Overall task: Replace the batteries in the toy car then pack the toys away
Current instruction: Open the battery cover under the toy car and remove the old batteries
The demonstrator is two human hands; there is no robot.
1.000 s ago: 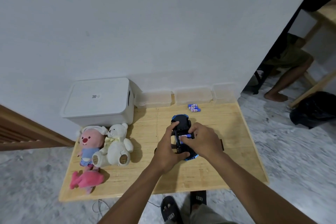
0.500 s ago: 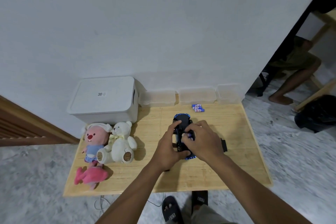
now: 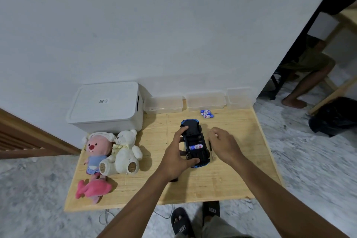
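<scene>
the left hand [image 3: 179, 152] grasps the glossy black-and-blue plastic toy car [image 3: 194, 138], which lies belly-up on the pale grained wooden worktop [image 3: 251, 131]. a blue-and-white cylindrical battery [image 3: 196, 147] sits in its open bay. the right hand [image 3: 222, 142] hovers just right of the car, fingers loosely curled; whether it holds anything cannot be told.
</scene>
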